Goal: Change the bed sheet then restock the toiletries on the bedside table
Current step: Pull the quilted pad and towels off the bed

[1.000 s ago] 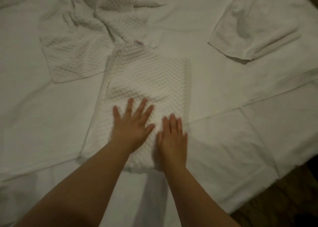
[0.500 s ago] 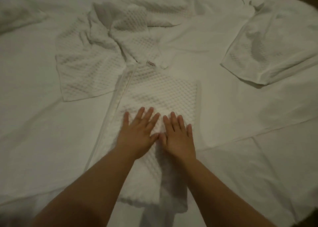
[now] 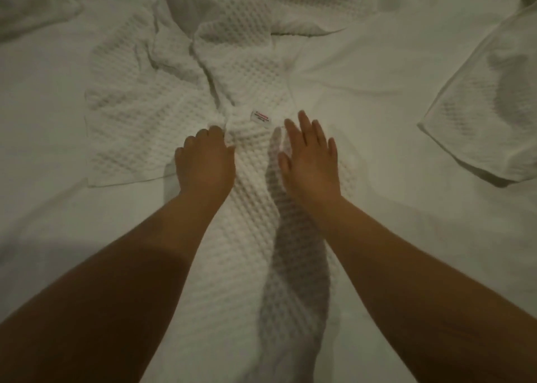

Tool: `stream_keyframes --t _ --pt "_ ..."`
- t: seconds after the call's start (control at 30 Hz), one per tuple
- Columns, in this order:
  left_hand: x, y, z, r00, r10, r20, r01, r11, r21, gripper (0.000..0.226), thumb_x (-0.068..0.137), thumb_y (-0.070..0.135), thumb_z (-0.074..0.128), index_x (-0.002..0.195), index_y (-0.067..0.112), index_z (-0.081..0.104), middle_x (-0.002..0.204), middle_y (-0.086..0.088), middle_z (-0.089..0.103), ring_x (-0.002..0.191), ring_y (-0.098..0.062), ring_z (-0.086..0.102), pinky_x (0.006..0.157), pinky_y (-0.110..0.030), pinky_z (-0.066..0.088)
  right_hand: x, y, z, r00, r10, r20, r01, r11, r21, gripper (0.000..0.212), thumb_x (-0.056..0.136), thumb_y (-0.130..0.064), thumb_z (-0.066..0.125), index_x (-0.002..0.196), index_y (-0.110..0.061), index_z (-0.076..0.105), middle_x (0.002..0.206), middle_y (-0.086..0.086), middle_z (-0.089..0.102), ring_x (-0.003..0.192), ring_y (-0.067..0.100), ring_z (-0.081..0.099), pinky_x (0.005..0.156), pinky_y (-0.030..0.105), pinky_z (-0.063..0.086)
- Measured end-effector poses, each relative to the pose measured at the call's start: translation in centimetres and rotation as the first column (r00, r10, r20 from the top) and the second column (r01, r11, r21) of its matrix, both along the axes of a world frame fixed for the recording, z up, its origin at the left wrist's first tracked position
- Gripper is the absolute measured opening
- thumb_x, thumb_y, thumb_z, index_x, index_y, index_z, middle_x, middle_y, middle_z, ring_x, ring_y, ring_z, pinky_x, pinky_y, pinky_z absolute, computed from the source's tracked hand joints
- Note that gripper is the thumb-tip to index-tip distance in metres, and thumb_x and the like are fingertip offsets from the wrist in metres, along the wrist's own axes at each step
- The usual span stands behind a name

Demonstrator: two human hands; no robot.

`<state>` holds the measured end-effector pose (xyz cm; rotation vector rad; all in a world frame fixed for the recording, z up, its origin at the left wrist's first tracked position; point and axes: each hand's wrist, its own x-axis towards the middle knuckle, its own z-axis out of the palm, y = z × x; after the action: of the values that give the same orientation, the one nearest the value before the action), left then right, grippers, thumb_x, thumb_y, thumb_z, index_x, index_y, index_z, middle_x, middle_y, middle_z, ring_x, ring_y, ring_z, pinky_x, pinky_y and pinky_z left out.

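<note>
**Folding the waffle cloth: hold the gathered end firm**

Since the waffle-weave cloth lies mid-bed, bunched far-left, left hand pinches its fabric, fingers curled; right hand spread flat. Advice: anchor right, draw left evenly. Label between hands; bed sheet beneath.

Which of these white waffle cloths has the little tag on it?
The middle one, under both hands. Its small tag with red print sits just past the fingertips. The separate cloth at the right edge shows none.
</note>
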<state>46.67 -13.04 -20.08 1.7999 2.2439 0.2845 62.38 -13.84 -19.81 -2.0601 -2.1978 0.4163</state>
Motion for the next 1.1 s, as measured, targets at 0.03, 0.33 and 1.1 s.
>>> stream_keyframes --t 0.03,0.33,1.1 --pt "-0.1 -0.5 0.0 0.999 0.007 -0.037 -0.005 0.998 0.070 0.019 0.096 0.016 0.046 0.108 0.003 0.053 0.109 -0.018 0.055 0.101 -0.035 0.051 0.082 -0.041 0.037 -0.4 -1.1 -0.5 0.999 0.032 -0.019 -0.032 0.999 -0.007 0.055 0.098 -0.034 0.028 0.151 -0.023 0.017 0.159 0.000 0.005 0.146 0.020 0.005 0.116 0.043 0.004" --pt "-0.9 -12.8 -3.0 0.681 -0.699 -0.218 0.719 0.694 0.019 0.060 0.089 0.046 0.033 0.144 0.021 0.030 0.151 -0.003 0.035 0.139 -0.024 0.022 0.106 -0.053 0.017 1.3 -6.2 -2.0 0.996 0.077 0.048 -0.075 0.996 -0.039 0.074 0.083 -0.045 0.004 0.149 -0.018 0.023 0.158 0.004 0.014 0.146 0.023 0.010 0.115 0.037 -0.002" --pt "-11.3 -21.0 1.8 0.746 0.367 0.556 -0.015 0.844 -0.536 0.059 0.081 0.023 0.073 0.125 -0.009 0.052 0.124 -0.023 0.057 0.111 -0.036 0.056 0.095 -0.039 0.046 1.3 -27.5 1.3 0.779 0.549 0.303 -0.566 0.824 -0.039 0.063 0.068 -0.037 0.071 0.125 -0.026 0.044 0.127 0.001 0.061 0.119 0.027 0.056 0.097 0.046 0.044"
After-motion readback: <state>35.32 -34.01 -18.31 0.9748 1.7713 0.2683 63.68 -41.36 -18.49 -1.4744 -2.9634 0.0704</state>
